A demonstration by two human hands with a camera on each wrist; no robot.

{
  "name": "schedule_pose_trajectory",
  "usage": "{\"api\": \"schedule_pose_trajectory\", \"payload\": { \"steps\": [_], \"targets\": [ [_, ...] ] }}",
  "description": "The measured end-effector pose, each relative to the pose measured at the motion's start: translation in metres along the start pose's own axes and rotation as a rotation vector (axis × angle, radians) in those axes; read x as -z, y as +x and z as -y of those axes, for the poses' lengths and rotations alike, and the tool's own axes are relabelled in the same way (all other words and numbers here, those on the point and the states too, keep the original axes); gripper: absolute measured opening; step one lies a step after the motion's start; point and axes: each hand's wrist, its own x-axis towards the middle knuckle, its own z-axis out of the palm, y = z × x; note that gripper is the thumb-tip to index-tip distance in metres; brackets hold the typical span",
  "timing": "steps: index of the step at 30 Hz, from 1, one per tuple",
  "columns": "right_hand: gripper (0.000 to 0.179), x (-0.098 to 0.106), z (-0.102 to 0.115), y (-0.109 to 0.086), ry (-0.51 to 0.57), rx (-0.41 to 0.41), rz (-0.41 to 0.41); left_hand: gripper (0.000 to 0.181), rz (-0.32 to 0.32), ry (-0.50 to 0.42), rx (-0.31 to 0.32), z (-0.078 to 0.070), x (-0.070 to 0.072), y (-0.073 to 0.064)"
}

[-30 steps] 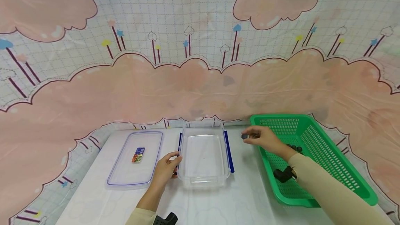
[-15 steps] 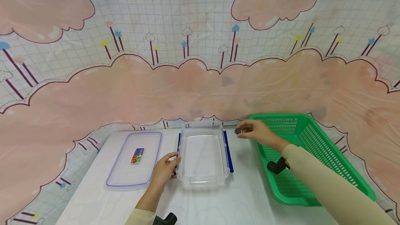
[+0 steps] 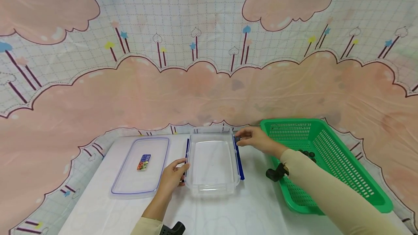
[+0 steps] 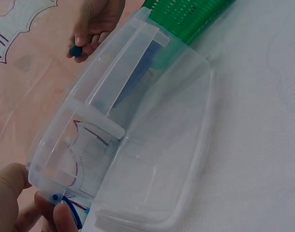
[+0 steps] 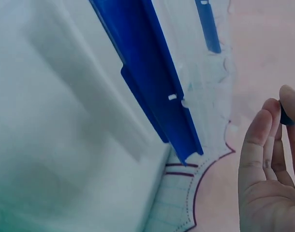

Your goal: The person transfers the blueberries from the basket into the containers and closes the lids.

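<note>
A clear plastic food container [image 3: 213, 166] with blue side clips stands without its lid in the middle of the table. My left hand [image 3: 173, 175] grips its left rim; in the left wrist view, the thumb and fingers [image 4: 63, 217] lie around a corner beside a blue clip. My right hand [image 3: 256, 140] pinches a small dark blue ball [image 4: 76, 50] between thumb and fingertips, near the container's far right corner. In the right wrist view, that ball is partly hidden by the thumb, and the right blue clip [image 5: 147, 63] hangs open nearby.
A clear lid [image 3: 130, 180] with a blue seal and a colourful label lies left of the container. On the right stands a green perforated basket [image 3: 346, 159] with several dark balls [image 3: 311, 154] inside, partly behind my right sleeve. A patterned cloth rises behind the table.
My right hand has moved left from the basket's edge to the container's right rim, carrying the dark ball. My left hand keeps its grip on the container and has not moved.
</note>
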Motion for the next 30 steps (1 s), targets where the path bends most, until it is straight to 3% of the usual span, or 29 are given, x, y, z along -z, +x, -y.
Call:
{"api": "schedule_pose_trajectory", "payload": {
  "steps": [13, 30],
  "targets": [
    [0.037, -0.025, -0.002, 0.025, 0.093, -0.083, 0.105, 0.038, -0.012, -0.011, 0.01, 0.001, 0.001, -0.002],
    [0.026, -0.074, 0.013, 0.053, 0.088, -0.244, -0.163, 0.04, -0.053, -0.006, -0.007, 0.0, -0.002, -0.003]
  ]
}}
